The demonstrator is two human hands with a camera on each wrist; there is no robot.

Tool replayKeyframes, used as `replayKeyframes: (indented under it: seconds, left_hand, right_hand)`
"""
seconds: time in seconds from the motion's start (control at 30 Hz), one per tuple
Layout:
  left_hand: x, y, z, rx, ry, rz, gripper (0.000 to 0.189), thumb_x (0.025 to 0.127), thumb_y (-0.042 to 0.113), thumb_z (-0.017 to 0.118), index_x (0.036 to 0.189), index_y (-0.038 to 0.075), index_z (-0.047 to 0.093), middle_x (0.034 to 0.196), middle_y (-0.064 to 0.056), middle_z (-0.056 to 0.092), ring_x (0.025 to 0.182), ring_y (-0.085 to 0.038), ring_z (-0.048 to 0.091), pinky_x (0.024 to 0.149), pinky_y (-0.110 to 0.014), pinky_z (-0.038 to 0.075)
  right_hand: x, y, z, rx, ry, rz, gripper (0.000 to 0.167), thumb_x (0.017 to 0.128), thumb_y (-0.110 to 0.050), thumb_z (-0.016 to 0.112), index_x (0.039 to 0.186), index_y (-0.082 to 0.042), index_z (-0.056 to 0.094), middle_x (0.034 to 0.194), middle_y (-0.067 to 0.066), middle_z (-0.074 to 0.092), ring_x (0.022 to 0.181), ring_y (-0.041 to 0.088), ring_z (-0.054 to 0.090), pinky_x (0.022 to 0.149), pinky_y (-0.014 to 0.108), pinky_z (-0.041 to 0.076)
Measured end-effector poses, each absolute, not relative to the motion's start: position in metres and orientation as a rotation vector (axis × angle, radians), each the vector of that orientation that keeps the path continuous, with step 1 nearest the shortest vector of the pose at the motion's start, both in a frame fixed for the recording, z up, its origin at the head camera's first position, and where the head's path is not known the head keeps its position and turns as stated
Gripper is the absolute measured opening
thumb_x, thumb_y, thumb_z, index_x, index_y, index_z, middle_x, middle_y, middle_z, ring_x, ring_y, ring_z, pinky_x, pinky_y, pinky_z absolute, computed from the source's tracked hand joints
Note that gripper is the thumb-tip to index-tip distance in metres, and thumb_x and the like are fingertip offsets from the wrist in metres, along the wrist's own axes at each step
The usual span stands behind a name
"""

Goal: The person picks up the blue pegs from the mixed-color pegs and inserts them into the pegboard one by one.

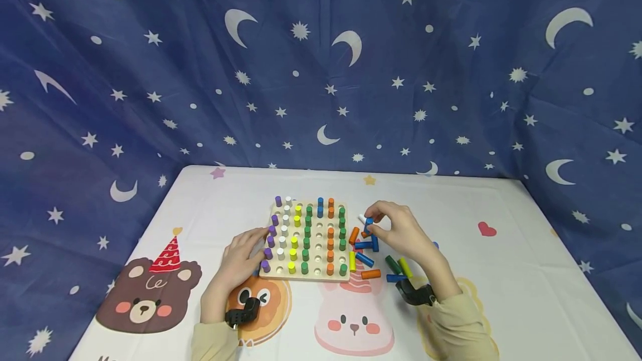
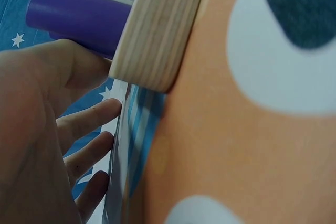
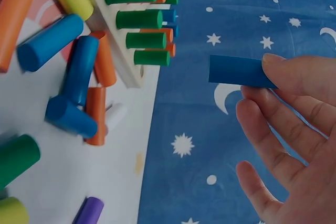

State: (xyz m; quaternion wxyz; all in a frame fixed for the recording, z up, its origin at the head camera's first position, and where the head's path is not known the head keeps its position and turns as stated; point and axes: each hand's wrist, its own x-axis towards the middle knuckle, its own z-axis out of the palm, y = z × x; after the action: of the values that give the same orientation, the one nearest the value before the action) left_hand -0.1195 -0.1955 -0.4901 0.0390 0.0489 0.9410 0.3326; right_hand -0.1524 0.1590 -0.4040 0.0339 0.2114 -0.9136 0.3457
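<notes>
The head view looks forward and down from well back across the tabletop; the wrist views, rolled sideways, look from close beside the left hand and right hand toward the backdrop, each sharing the pegboard with the head view.

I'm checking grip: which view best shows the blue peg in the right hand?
The right wrist view: the blue peg appears large, pinched in the right hand, one end clear. The head view shows it small; the left wrist view, not at all.
</notes>
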Motion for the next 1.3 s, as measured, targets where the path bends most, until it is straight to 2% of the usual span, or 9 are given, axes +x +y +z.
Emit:
replayKeyframes:
  seconds: [0.13, 0.47, 0.83, 1.3]
  left_hand:
    - [-0.119, -0.196, -0.49, 0.14, 2.875, 1.029, 0.05, 0.096, 0.021, 0.051, 0.145, 0.017, 0.043, 0.15, -0.01, 0.041, 0.142, -0.035, 0.027, 0.112, -0.062, 0.016]
    - [-0.121, -0.197, -0.49, 0.145, 2.871, 1.018, 0.051, 0.096, 0.021, 0.052, 0.146, 0.018, 0.042, 0.151, -0.01, 0.04, 0.143, -0.035, 0.026, 0.113, -0.062, 0.016]
    - [-0.121, -0.197, -0.493, 0.15, 2.878, 1.023, 0.051, 0.096, 0.022, 0.051, 0.145, 0.018, 0.043, 0.15, -0.01, 0.041, 0.142, -0.035, 0.027, 0.112, -0.062, 0.016]
    - [-0.121, -0.197, -0.493, 0.149, 2.893, 1.012, 0.05, 0.096, 0.023, 0.05, 0.145, 0.018, 0.043, 0.15, -0.008, 0.041, 0.142, -0.034, 0.027, 0.112, -0.061, 0.018]
  right_hand:
    - [-0.154, 0.154, -0.4, 0.712, -2.791, 1.061, 0.021, 0.081, -0.005, 0.073, 0.1, -0.012, 0.067, 0.095, -0.001, 0.069, 0.089, 0.015, 0.062, 0.085, 0.039, 0.05]
    - [-0.158, 0.138, -0.393, 0.787, -2.774, 1.058, 0.02, 0.082, -0.006, 0.072, 0.101, -0.013, 0.066, 0.095, 0.0, 0.068, 0.089, 0.019, 0.062, 0.083, 0.037, 0.051]
    - [-0.164, 0.116, -0.393, 0.834, -2.758, 1.094, 0.018, 0.083, -0.008, 0.072, 0.099, -0.014, 0.067, 0.094, -0.002, 0.068, 0.088, 0.016, 0.061, 0.082, 0.036, 0.05]
    - [-0.177, 0.089, -0.406, 0.831, -2.798, 1.192, 0.016, 0.086, -0.009, 0.069, 0.101, -0.012, 0.066, 0.096, 0.001, 0.068, 0.091, 0.019, 0.062, 0.087, 0.043, 0.051]
